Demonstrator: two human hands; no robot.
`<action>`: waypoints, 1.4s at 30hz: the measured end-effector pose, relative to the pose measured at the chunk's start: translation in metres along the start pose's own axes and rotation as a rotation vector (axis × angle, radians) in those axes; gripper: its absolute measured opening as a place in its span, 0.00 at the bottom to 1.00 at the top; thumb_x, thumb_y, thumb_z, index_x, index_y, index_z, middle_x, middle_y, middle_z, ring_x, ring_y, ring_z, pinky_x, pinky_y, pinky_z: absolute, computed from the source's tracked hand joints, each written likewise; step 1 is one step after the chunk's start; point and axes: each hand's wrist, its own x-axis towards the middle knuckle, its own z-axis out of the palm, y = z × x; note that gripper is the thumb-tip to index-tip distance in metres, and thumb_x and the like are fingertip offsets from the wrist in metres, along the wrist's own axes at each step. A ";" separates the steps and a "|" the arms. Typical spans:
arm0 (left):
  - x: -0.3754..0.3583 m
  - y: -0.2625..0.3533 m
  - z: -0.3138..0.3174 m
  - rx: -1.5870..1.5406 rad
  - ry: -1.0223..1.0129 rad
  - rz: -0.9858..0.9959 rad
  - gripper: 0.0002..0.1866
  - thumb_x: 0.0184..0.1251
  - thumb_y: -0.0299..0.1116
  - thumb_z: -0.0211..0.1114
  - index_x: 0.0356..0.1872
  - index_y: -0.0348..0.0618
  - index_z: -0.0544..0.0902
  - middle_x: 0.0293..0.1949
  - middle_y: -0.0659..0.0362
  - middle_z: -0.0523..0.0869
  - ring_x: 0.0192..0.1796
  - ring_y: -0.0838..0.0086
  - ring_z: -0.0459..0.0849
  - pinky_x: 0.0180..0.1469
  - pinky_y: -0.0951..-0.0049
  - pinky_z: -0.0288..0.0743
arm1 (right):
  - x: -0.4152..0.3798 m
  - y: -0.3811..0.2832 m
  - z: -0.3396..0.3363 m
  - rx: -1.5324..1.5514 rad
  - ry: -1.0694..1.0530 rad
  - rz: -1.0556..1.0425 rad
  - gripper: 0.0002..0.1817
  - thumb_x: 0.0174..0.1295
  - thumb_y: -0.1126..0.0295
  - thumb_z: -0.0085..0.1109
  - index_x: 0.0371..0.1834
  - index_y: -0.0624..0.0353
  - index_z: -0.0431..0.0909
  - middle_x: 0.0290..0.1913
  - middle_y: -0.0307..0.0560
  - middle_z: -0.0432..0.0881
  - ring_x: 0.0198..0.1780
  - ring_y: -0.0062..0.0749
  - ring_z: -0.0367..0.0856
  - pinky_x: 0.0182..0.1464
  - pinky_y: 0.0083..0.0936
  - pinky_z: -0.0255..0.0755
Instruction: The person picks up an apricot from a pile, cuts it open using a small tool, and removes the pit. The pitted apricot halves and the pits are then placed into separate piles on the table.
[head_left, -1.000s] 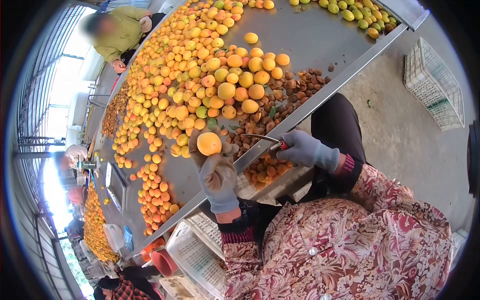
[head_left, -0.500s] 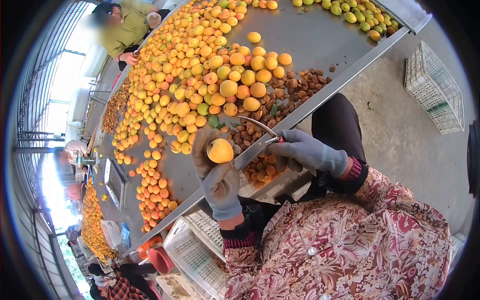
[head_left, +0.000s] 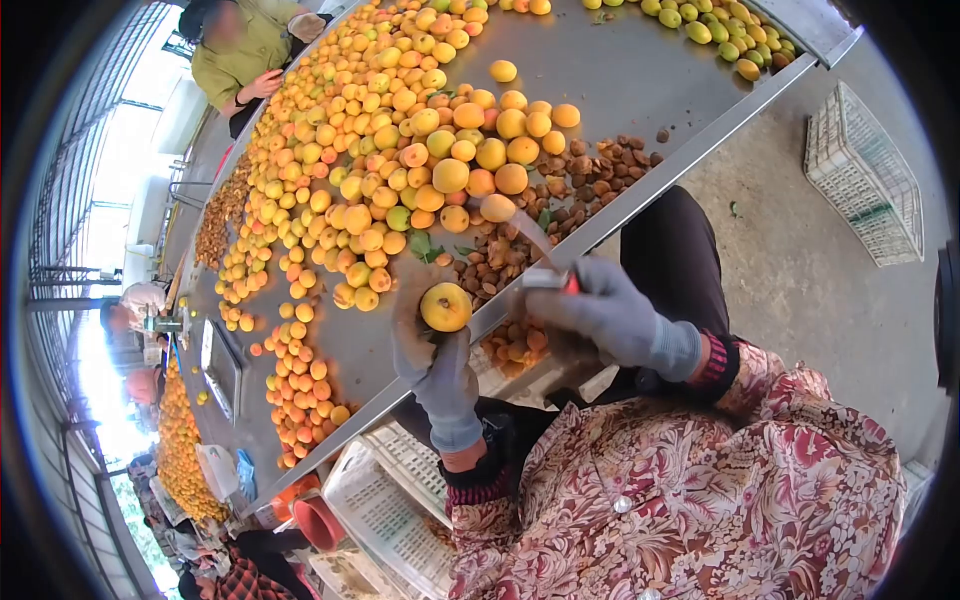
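Note:
My left hand [head_left: 440, 375], in a grey glove, is closed around a yellow apricot [head_left: 446, 307] at the metal table's near edge. A dark spot shows on the upper side of that fruit. To its right, my gloved right hand [head_left: 625, 320] grips a knife [head_left: 532, 232] with a curved blade and some red on its handle. Motion blurs the blade, which points up and left, apart from the apricot. Just beyond the hands lie brown apricot pits [head_left: 500, 255] and a large heap of apricots [head_left: 385, 180].
Apricot pieces [head_left: 518, 342] sit below the table edge [head_left: 680, 160]. White plastic crates stand by my lap [head_left: 385, 495] and on the floor at right [head_left: 865, 185]. A red bucket [head_left: 318, 522] is at lower left. Across the table is a person in a green top [head_left: 240, 65].
The apricot has turned in my left hand, and its dark spot now shows. My right hand has shifted slightly left, and the knife blade has swung to point more upward.

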 end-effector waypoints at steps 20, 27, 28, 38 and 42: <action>-0.027 0.006 0.052 -0.387 -0.189 -0.329 0.29 0.49 0.11 0.50 0.58 0.35 0.65 0.55 0.54 0.71 0.54 0.73 0.72 0.58 0.74 0.68 | 0.027 -0.042 0.005 0.419 0.273 -0.526 0.13 0.67 0.67 0.48 0.44 0.66 0.78 0.11 0.34 0.69 0.11 0.13 0.64 0.16 0.12 0.59; -0.027 0.006 0.070 -0.510 -0.146 -0.378 0.27 0.53 0.14 0.52 0.58 0.35 0.63 0.53 0.57 0.69 0.55 0.75 0.69 0.59 0.75 0.65 | 0.030 -0.029 0.018 0.161 0.310 -0.637 0.09 0.60 0.69 0.58 0.41 0.60 0.80 0.19 0.34 0.74 0.17 0.13 0.68 0.19 0.14 0.65; -0.027 0.006 0.071 -0.505 -0.118 -0.393 0.26 0.54 0.16 0.53 0.58 0.35 0.63 0.53 0.57 0.68 0.55 0.75 0.69 0.59 0.74 0.64 | 0.030 -0.030 0.015 0.161 0.310 -0.638 0.09 0.60 0.69 0.58 0.41 0.60 0.80 0.19 0.34 0.74 0.17 0.13 0.68 0.19 0.14 0.65; 0.007 -0.004 0.062 -0.127 -0.225 -0.144 0.36 0.55 0.23 0.56 0.68 0.33 0.55 0.53 0.55 0.70 0.52 0.74 0.71 0.55 0.75 0.67 | 0.109 0.003 -0.041 1.452 -0.156 -0.217 0.15 0.68 0.57 0.43 0.40 0.57 0.72 0.12 0.28 0.53 0.11 0.16 0.46 0.17 0.18 0.47; 0.007 -0.002 0.059 -0.303 -0.144 -0.228 0.36 0.54 0.24 0.56 0.68 0.33 0.56 0.52 0.52 0.71 0.52 0.71 0.73 0.55 0.73 0.68 | 0.097 -0.007 -0.054 1.045 0.020 -0.543 0.18 0.70 0.58 0.41 0.46 0.62 0.74 0.12 0.26 0.50 0.12 0.15 0.46 0.20 0.17 0.46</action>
